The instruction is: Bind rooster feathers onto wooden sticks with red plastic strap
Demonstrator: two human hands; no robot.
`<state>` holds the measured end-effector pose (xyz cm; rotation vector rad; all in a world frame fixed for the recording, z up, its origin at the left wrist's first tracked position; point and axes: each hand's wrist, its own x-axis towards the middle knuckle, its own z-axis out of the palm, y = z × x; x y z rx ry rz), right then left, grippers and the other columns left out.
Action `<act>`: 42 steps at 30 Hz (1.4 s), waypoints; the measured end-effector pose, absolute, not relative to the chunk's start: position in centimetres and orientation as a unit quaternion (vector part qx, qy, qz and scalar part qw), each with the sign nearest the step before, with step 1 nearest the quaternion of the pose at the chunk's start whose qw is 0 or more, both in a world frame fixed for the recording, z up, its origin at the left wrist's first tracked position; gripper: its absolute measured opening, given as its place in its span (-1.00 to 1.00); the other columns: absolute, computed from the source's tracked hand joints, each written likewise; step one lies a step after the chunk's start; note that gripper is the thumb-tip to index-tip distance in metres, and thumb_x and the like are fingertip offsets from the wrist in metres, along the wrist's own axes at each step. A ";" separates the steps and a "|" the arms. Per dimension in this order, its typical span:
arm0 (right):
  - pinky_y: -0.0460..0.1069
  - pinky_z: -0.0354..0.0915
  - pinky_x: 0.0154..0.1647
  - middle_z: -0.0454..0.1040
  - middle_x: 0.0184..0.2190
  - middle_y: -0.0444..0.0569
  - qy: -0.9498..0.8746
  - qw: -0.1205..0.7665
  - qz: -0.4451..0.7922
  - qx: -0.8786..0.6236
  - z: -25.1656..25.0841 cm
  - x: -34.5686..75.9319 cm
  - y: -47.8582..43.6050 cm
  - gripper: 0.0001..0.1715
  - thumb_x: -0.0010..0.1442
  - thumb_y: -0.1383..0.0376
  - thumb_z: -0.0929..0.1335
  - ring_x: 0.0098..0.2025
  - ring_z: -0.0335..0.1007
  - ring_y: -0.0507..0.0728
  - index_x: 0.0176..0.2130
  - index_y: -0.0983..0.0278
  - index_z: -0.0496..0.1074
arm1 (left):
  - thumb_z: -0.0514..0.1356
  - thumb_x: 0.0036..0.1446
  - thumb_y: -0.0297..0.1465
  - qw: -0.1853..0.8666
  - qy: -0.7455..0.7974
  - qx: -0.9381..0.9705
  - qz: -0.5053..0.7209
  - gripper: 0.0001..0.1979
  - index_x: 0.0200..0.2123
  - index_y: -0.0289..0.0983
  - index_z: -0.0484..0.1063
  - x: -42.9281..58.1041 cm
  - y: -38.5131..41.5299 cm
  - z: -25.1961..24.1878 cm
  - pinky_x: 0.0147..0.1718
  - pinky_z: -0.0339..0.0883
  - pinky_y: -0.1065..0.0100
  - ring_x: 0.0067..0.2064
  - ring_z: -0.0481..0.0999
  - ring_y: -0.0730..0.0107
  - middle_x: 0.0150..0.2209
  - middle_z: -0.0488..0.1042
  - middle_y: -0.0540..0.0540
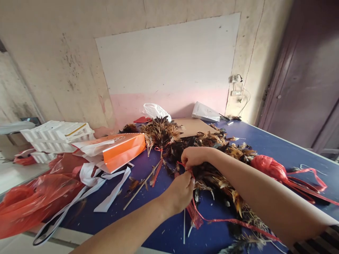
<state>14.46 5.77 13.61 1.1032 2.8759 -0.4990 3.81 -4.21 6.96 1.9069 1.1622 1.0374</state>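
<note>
My left hand (180,190) is closed around the base of a bundle of dark feathers (177,151); the grip itself is partly hidden. Against it, my right hand (196,157) pinches a red plastic string (238,223), which trails down and across the table to the right. Below my left hand, a thin pale stick (184,229) and a red plastic strip (195,216) stick out. A feather bundle tied with red string (161,132) lies to the left, with a stick (143,185) beside it. Loose brown and black feathers (225,187) are heaped under my right forearm.
A red string ball (268,166) sits on the blue table (265,141) at right. At left are an orange and white bag (124,151), white cloth strips (112,194) and a red plastic bag (34,201). Cardboard (194,126) and a white package (205,112) lie at the back.
</note>
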 end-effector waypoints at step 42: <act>-0.12 0.02 -0.53 0.22 -0.63 -0.17 0.820 -0.349 -0.263 0.370 5.9 18.6 -1.9 -0.59 0.22 0.14 0.17 -0.56 0.03 -0.04 -0.51 0.32 0.31 | 0.13 0.08 -0.29 0.646 0.413 0.458 0.450 -0.77 -0.50 -0.31 0.21 2.3 -4.7 7.6 -0.66 -0.19 0.54 -0.62 0.06 0.66 -0.59 0.16 0.08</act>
